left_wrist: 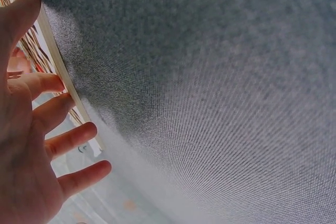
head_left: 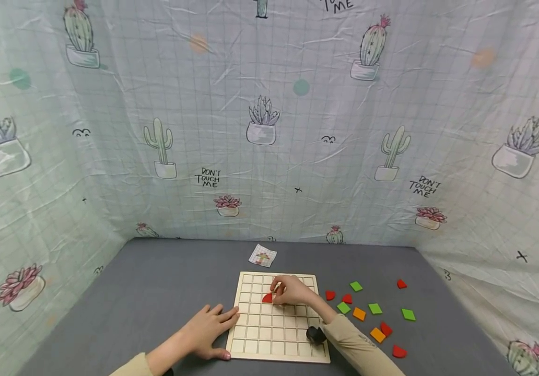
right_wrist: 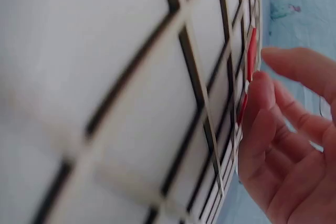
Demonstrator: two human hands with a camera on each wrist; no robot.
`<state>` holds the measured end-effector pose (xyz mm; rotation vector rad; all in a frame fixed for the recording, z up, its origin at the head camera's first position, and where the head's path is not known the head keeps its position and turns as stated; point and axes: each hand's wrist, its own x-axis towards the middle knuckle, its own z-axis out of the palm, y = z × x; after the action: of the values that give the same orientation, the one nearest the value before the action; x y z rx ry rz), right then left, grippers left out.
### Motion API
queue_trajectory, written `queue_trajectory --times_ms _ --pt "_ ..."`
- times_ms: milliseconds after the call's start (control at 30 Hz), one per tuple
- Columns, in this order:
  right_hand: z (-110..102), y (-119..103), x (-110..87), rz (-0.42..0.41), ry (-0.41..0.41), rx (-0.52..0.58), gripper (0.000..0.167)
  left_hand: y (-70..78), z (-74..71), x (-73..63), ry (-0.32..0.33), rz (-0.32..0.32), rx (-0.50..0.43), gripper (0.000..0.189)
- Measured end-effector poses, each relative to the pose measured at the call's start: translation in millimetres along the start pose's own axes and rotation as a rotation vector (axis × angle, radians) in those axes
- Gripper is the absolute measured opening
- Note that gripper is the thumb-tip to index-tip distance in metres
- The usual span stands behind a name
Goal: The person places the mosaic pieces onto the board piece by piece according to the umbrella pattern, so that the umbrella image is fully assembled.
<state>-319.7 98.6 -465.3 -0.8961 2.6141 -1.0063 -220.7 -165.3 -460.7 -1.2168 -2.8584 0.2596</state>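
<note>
A pale wooden grid board (head_left: 253,334) lies on the grey table. My left hand (head_left: 207,330) is spread at its left edge, thumb by the near corner; in the left wrist view, fingertips meet the board's rim (left_wrist: 55,51). My right hand (head_left: 293,291) is over the upper part of the board, next to a red rounded piece (head_left: 267,298). In the right wrist view, two red pieces show low in the grid, an upper red piece (right_wrist: 252,53) and a lower red piece (right_wrist: 242,109). Index finger and thumb stand apart right beside them.
Loose red, green and orange pieces lie right of the board, among them a green diamond (head_left: 408,314), an orange square (head_left: 359,314) and a red piece (head_left: 399,351). A small pattern card (head_left: 262,256) lies behind the board. A cactus-print curtain (head_left: 269,172) surrounds the table.
</note>
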Motion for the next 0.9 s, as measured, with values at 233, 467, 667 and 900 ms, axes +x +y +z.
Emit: queue_trajectory --times_ms 233,467,667,900 --pt "-30.9 13.9 -23.2 -0.048 -0.061 0.044 0.02 -1.5 3.0 1.4 0.028 0.012 -0.002 0.085" --pt "-59.5 43.5 -47.5 -0.028 -0.063 0.053 0.022 -1.3 1.2 -0.6 0.013 0.005 -0.011 0.086" --pt "-83.5 69.8 -66.4 -0.019 -0.027 0.017 0.025 -0.9 -1.7 1.1 -0.01 -0.012 0.002 0.086" --pt "-108.3 95.5 -86.9 0.085 -0.009 0.061 0.03 -0.1 0.2 2.4 -0.016 -0.013 0.01 0.086"
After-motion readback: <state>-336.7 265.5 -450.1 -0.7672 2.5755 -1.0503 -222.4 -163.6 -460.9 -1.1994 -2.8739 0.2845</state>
